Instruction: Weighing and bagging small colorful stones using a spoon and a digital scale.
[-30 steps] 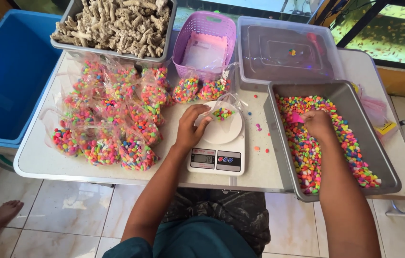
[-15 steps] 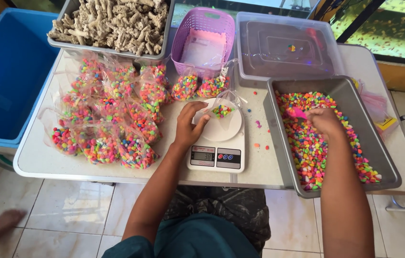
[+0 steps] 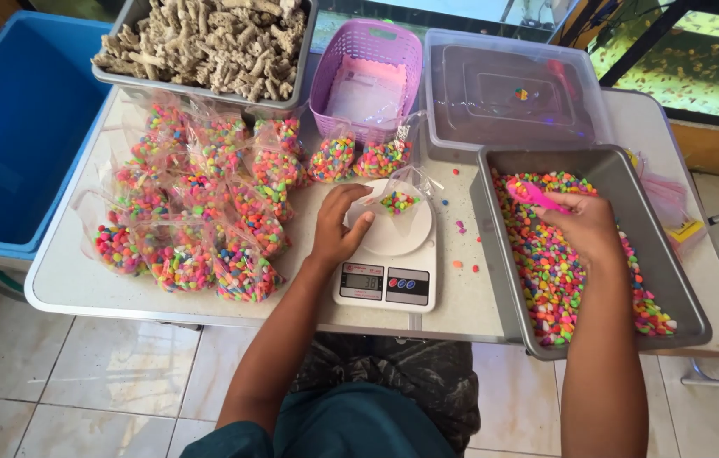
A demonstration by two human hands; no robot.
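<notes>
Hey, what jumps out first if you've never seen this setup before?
The bright multicoloured gravel filling the grey tray at right, where the right hand holds a pink scoop. Left of centre lies a heap of filled gravel bags; the left hand steadies a small bag on the white scale.

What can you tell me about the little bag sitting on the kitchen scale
The small clear plastic bag sits on the round white platform of the digital scale, mouth open and crinkled. A small heap of multicoloured gravel lies in its bottom. The left hand holds its near edge; the right hand grips a pink scoop over the gravel tray.
</notes>
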